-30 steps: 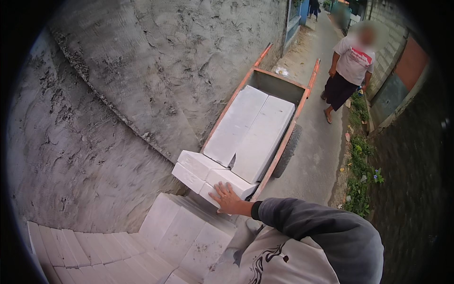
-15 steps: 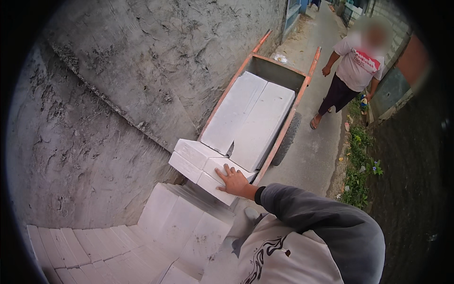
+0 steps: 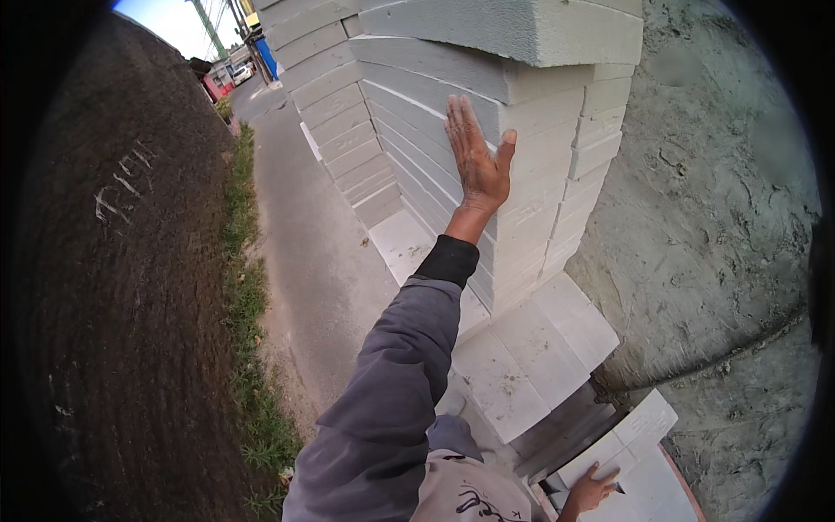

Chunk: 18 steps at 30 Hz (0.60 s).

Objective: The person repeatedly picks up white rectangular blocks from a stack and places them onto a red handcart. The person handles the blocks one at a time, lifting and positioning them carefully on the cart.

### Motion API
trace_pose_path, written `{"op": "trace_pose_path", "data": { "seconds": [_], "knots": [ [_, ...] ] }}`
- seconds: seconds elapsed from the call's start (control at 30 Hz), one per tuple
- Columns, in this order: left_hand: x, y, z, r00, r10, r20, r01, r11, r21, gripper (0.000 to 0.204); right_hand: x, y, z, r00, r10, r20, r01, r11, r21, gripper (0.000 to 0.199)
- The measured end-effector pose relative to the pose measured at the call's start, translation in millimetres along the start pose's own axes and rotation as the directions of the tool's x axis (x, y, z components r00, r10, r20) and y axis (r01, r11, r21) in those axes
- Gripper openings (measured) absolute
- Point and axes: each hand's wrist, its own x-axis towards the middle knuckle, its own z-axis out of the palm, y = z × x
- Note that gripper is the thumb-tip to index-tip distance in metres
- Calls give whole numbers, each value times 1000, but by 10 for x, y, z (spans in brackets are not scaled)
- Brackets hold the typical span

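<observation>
My left hand (image 3: 483, 170) is raised with its fingers stretched out and its palm toward a tall stack of pale lightweight concrete blocks (image 3: 539, 165). Whether the palm touches the stack, I cannot tell. An upper block (image 3: 461, 30) juts out above the fingertips. At the lower right, my right hand (image 3: 593, 491) lies with its fingers on white blocks (image 3: 648, 422) laid across the end of a handcart. Only a bit of the cart's orange rim (image 3: 683, 483) shows there.
More blocks (image 3: 522, 365) form a low layer at the stack's foot. A rough plastered wall (image 3: 696, 261) stands at the right. A paved lane (image 3: 304, 235) runs along the left, bordered by grass (image 3: 239, 287) and a dark wall (image 3: 130, 287). A white car (image 3: 242, 74) is far off.
My view has swung from the cart to the tall block stack. My left hand has come into view, raised by the stack. My right hand is still on the blocks at the cart.
</observation>
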Motion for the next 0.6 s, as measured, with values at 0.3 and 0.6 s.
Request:
{"op": "trace_pose_path", "data": {
  "seconds": [0.3, 0.6],
  "knots": [
    [-52, 26, 43, 1000, 17, -9, -16, 999, 41, 91, 163, 323, 471, 821, -283, -495, 247, 959, -138, 75],
    [-10, -14, 93, 1000, 3, -9, -3, 1000, -14, 93, 189, 293, 613, 808, -275, -520, 227, 961, -156, 74]
  ]
}}
